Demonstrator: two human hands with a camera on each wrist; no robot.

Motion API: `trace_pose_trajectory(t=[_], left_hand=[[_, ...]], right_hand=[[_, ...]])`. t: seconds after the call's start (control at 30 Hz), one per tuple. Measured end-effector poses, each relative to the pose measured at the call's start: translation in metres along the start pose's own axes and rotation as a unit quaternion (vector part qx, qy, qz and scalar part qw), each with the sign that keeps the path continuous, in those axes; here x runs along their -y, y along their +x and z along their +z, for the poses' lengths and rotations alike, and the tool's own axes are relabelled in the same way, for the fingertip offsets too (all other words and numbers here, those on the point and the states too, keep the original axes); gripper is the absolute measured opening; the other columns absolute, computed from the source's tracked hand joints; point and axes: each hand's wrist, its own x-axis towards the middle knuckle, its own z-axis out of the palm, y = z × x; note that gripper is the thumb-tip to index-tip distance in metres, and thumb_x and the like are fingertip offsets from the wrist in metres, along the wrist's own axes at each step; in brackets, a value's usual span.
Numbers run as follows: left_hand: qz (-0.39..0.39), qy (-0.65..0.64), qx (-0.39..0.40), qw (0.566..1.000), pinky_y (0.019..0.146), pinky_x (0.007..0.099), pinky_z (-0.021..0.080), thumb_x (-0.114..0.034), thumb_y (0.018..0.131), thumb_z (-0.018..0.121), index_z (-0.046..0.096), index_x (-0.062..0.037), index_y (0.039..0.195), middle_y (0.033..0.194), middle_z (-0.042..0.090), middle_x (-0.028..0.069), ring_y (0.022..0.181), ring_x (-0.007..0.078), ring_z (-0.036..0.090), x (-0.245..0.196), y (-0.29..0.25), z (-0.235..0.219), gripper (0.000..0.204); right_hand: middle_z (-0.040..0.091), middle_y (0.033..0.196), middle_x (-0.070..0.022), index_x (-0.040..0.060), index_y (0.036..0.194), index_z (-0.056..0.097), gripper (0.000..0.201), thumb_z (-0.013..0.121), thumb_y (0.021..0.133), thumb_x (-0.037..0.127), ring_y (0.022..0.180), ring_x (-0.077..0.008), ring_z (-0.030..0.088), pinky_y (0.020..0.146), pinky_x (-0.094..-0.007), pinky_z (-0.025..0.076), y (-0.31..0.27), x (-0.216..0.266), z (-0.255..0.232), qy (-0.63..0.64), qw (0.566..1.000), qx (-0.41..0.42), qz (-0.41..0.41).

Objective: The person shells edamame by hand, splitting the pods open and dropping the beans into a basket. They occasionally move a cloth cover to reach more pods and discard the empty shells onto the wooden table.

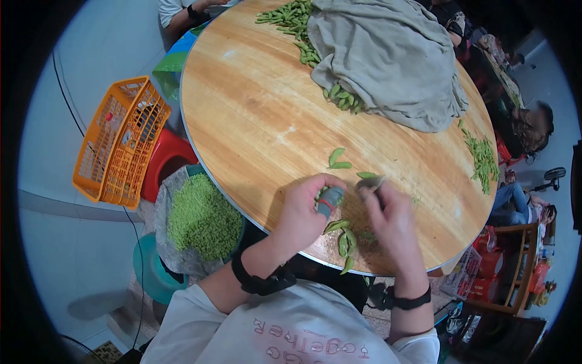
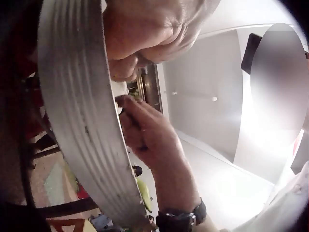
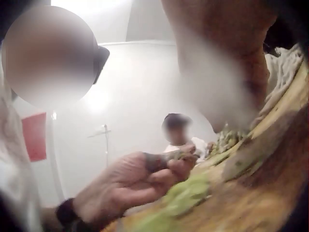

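Observation:
My left hand (image 1: 303, 212), above the near part of the round table, curls its fingers round green pods (image 1: 318, 195); a grey cover with a red band (image 1: 329, 201) sits on one of its digits. To its right, my right hand (image 1: 393, 221) is bent and blurred, a grey cover (image 1: 371, 182) at its fingertips. A pod (image 1: 366, 175) lies right by those fingertips; whether they grip it is unclear. Several pods (image 1: 344, 242) lie between the hands, two more (image 1: 339, 159) beyond them. The right wrist view shows the left hand (image 3: 140, 181) with green between its fingers.
A grey cloth (image 1: 388, 67) covers part of a pod heap (image 1: 345, 99) at the far side. More pods (image 1: 482, 159) lie at the right edge. Left of the table (image 1: 242, 121) stand shelled green beans (image 1: 203, 218), an orange basket (image 1: 115, 145) and a red stool (image 1: 163, 155). People sit around.

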Motion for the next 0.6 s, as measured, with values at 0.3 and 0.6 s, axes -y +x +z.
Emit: trace_pose_trajectory(t=[0.3,0.6], left_hand=[[-0.025,0.106,0.188,0.976,0.067,0.0247,0.046,0.008,0.075,0.055,0.060,-0.0027,0.100,0.084,0.060,0.0066,0.076,0.0102,0.055,-0.006,-0.012,0.002,0.027],[-0.130,-0.254,0.056,0.957,0.055,0.0149,0.037,-0.003,0.081,0.059,0.060,-0.0015,0.099,0.079,0.059,-0.0010,0.065,0.0036,0.049,0.000,-0.014,0.025,0.017]], right_hand=[[0.056,0.063,-0.0201,-0.0004,0.092,0.054,0.017,0.060,0.080,0.011,0.058,-0.0333,0.058,0.053,-0.0401,0.044,0.010,-0.029,-0.006,-0.245,0.968,-0.043,-0.042],[0.049,0.066,0.0041,-0.0001,0.092,0.055,0.014,0.057,0.087,0.012,0.057,-0.0026,0.043,0.050,-0.0170,0.034,-0.040,-0.013,0.002,0.358,0.926,0.003,0.117]])
